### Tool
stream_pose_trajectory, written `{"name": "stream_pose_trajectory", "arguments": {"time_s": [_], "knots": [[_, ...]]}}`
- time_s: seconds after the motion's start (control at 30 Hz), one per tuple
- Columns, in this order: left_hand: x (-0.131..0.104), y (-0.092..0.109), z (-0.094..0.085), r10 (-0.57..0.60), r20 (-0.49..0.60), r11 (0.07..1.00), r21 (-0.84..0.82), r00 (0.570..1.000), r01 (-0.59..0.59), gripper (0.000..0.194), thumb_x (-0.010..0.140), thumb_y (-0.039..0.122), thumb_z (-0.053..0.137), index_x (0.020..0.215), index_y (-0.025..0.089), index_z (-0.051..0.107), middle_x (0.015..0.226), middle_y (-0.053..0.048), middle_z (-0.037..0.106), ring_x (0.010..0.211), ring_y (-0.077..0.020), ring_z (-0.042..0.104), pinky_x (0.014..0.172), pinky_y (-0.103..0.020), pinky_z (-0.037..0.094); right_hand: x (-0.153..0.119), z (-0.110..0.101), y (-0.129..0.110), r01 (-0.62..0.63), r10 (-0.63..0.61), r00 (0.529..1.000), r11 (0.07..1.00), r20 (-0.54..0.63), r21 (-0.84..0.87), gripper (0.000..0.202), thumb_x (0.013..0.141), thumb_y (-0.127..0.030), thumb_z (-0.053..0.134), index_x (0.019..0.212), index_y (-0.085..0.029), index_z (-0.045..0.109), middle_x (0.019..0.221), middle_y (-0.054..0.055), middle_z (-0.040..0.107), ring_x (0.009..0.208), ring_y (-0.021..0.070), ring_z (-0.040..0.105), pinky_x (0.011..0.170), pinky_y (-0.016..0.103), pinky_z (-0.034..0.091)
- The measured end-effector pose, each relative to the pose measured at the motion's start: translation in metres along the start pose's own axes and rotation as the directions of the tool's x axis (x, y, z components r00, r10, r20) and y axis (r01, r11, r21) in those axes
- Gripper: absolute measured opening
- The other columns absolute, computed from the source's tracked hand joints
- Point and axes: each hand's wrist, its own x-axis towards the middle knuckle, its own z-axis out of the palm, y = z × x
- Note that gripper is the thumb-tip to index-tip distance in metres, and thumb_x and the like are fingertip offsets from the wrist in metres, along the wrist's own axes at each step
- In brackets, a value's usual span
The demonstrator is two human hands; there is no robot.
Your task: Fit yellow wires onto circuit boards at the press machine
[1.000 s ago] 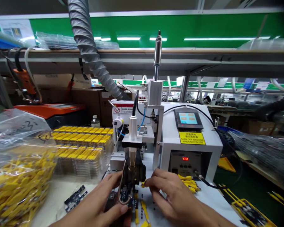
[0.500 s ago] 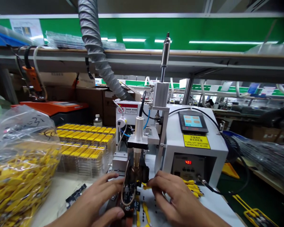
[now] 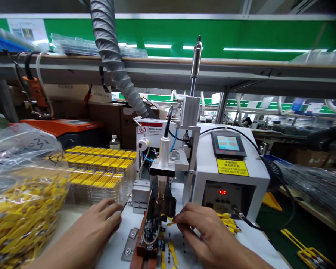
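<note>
A dark circuit board point(image 3: 150, 229) sits in a reddish-brown holder point(image 3: 142, 250) directly below the metal head point(image 3: 161, 188) of a bench machine, the holder presumably there to keep the board lined up under the head. At the board's right side, the end of a yellow strip point(image 3: 170, 223) is pinched between the thumb and fingertips of the right hand point(image 3: 203, 231), likely so that it does not shift; its far end is hidden by the head. More yellow strips point(image 3: 172, 249) lie near the holder and a small heap point(image 3: 226, 221) rests beyond the right hand, probably placed there for short reaches. The left hand point(image 3: 98, 224) is clear of the board, its fingers loosely bent and apart, with nothing visible in them, above the pale worktop beside a metal plate point(image 3: 129, 241). Farther left, clear trays point(image 3: 100, 194) stacked with yellow pieces keep them in orderly rows, while a plastic bag point(image 3: 25, 209) holds others loose. The control housing point(image 3: 226, 164) faces the person, which apparently makes its screen point(image 3: 227, 143) easy to read.
</note>
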Motion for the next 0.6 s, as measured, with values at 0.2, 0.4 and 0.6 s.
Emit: {"name": "stream_pose_trajectory", "arguments": {"time_s": [0.2, 0.4, 0.6], "knots": [[0.011, 0.040, 0.001, -0.027, -0.120, 0.967, -0.256, 0.992, -0.005, 0.046, 0.092, 0.037, 0.060, 0.137, 0.035, 0.054, 0.138, -0.003, 0.062, 0.120, -0.0298, 0.061, 0.099, -0.041, 0.053, 0.001, 0.002, 0.001, 0.013, -0.010, 0.999, 0.998, -0.047, 0.067, 0.021, 0.087, -0.008, 0.052, 0.091, -0.018, 0.071, 0.084, 0.005, 0.069, 0.077, 0.0169, 0.065, 0.069, 0.027, 0.048], [0.015, 0.049, 0.003, -0.034, -0.033, 0.932, -0.361, 0.999, 0.020, 0.043, 0.087, 0.039, 0.065, 0.130, 0.035, 0.062, 0.129, -0.003, 0.068, 0.114, -0.0308, 0.063, 0.094, -0.042, 0.056, 0.002, 0.002, -0.004, -0.022, 0.025, 0.999, 0.997, -0.043, 0.070, 0.020, 0.086, -0.009, 0.053, 0.090, -0.018, 0.071, 0.085, 0.005, 0.071, 0.080, 0.0174, 0.066, 0.072, 0.029, 0.048], [0.013, 0.060, -0.013, -0.027, -0.074, 0.920, -0.392, 0.997, -0.004, 0.040, 0.088, 0.048, 0.066, 0.127, 0.037, 0.065, 0.126, -0.002, 0.070, 0.109, -0.0297, 0.064, 0.094, -0.040, 0.055, 0.000, 0.002, -0.006, -0.077, 0.080, 0.997, 0.991, -0.022, 0.112, 0.016, 0.087, -0.013, 0.055, 0.086, -0.019, 0.070, 0.082, 0.003, 0.071, 0.077, 0.0170, 0.066, 0.070, 0.029, 0.048]]}}
